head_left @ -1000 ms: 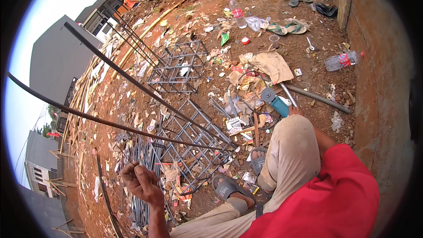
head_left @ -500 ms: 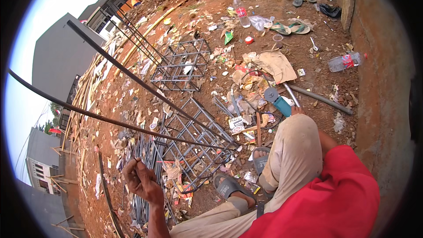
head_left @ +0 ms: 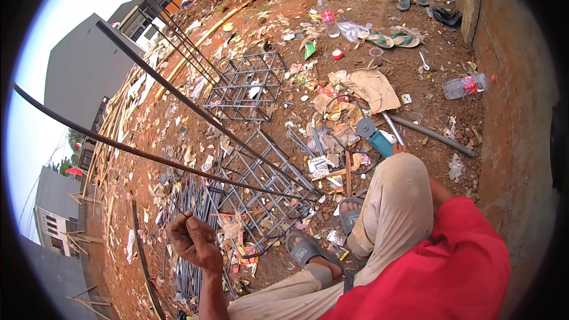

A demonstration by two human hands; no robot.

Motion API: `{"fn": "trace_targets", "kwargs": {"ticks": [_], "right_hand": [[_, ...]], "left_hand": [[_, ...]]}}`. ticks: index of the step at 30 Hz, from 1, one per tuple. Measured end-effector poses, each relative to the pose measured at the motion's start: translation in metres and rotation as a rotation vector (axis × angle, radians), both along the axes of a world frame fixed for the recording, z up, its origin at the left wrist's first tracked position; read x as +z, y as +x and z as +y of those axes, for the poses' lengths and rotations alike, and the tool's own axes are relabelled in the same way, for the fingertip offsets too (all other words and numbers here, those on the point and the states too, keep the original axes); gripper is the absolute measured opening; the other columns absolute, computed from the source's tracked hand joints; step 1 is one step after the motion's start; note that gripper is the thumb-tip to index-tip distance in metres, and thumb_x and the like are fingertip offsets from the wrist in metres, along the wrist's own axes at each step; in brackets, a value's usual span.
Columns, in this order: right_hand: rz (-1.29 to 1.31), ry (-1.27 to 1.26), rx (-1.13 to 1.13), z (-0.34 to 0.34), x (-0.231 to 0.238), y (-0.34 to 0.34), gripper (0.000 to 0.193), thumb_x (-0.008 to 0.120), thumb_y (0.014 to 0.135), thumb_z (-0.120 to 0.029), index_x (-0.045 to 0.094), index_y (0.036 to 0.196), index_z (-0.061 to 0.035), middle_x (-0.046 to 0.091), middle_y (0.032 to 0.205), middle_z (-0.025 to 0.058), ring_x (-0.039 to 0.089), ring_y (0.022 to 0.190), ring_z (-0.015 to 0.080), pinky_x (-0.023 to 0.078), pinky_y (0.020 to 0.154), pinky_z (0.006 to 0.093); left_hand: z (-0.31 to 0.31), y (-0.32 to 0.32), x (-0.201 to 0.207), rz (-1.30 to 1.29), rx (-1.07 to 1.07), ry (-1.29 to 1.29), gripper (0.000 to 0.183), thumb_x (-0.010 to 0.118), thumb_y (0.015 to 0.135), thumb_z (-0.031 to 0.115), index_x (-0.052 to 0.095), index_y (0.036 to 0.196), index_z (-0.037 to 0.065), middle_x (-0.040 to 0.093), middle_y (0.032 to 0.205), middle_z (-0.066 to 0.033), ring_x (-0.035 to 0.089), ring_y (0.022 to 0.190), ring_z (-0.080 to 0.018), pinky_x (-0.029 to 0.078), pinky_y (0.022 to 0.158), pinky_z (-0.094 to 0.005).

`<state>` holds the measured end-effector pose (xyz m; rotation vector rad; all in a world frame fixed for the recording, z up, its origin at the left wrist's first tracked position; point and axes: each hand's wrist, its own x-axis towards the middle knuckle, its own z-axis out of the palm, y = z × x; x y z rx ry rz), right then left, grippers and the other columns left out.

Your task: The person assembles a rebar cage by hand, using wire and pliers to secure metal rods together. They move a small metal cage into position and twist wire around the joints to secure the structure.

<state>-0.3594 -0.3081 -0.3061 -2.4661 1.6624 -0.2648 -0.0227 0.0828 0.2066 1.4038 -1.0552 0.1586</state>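
My left hand (head_left: pixel 194 240) is raised at the lower left, thumb and fingertips pinched together. Whatever may be between them is too small to make out. Below and beside it lies a bundle of thin steel bars (head_left: pixel 192 225). My right hand (head_left: pixel 400 149) shows only in part behind my knee, closed at the rear end of a teal angle grinder (head_left: pixel 378 140) with a grey disc. A welded rebar cage (head_left: pixel 261 189) lies before my feet. Two long dark bars (head_left: pixel 178 95) cross above it and reach out to the upper left.
A second rebar cage (head_left: pixel 246 86) stands farther off. Near the grinder lie a hammer (head_left: pixel 348 173), a grey pipe (head_left: pixel 435 135) and brown paper (head_left: pixel 372 90). Plastic bottles (head_left: pixel 328 18) and sandals (head_left: pixel 391 38) litter the dirt. A wall (head_left: pixel 510 112) runs along the right.
The view has shifted slightly. My left hand stays raised, its wrist and fingers turned a little. The right hand and grinder look unchanged. The distant person in orange appears lower.
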Motion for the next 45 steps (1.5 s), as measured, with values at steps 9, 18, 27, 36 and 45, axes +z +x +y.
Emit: {"fn": "trace_targets", "kwargs": {"ticks": [9,18,27,36,45], "right_hand": [[-0.018,0.042,-0.014,-0.001,0.007,0.004,0.037,0.058,0.085,-0.025,0.056,0.116,-0.0040,0.064,0.099,0.0233,0.064,0.096,0.0415,0.051,0.077,0.0540],[-0.028,0.070,-0.014,0.000,0.012,0.004,0.039,0.060,0.083,-0.024,0.056,0.116,-0.0035,0.064,0.100,0.0233,0.064,0.096,0.0411,0.051,0.078,0.0534],[-0.029,0.088,-0.012,0.000,0.015,0.005,0.041,0.061,0.082,-0.024,0.056,0.116,-0.0029,0.064,0.101,0.0232,0.063,0.097,0.0407,0.051,0.078,0.0527],[-0.034,0.102,-0.017,0.000,0.017,0.007,0.043,0.063,0.080,-0.024,0.056,0.117,-0.0024,0.064,0.102,0.0231,0.063,0.098,0.0403,0.051,0.079,0.0521],[-0.030,0.115,-0.013,0.000,0.019,0.007,0.045,0.065,0.078,-0.024,0.056,0.117,-0.0018,0.064,0.103,0.0231,0.063,0.098,0.0399,0.051,0.080,0.0515]], "left_hand": [[0.002,0.001,-0.002,-0.013,0.005,-0.003,0.009,0.049,0.102,0.010,0.053,0.107,0.003,0.050,0.063,-0.0006,0.040,0.047,-0.0042,0.030,0.043,-0.0195],[-0.002,-0.002,0.000,-0.015,-0.010,-0.002,0.011,0.046,0.103,0.011,0.051,0.108,0.002,0.049,0.065,-0.0016,0.044,0.051,-0.0060,0.039,0.047,-0.0211],[-0.001,0.000,0.000,-0.031,0.014,-0.004,0.015,0.046,0.103,0.012,0.051,0.111,0.000,0.048,0.066,-0.0018,0.041,0.052,-0.0064,0.039,0.045,-0.0208],[0.002,0.004,-0.001,-0.012,0.035,-0.044,0.012,0.047,0.103,0.012,0.052,0.109,0.003,0.047,0.067,-0.0003,0.038,0.051,-0.0043,0.033,0.043,-0.0196],[0.006,0.007,0.004,0.043,0.075,-0.083,0.012,0.043,0.105,0.014,0.047,0.110,0.004,0.040,0.061,0.0040,0.030,0.048,-0.0013,0.023,0.040,-0.0187]]}}
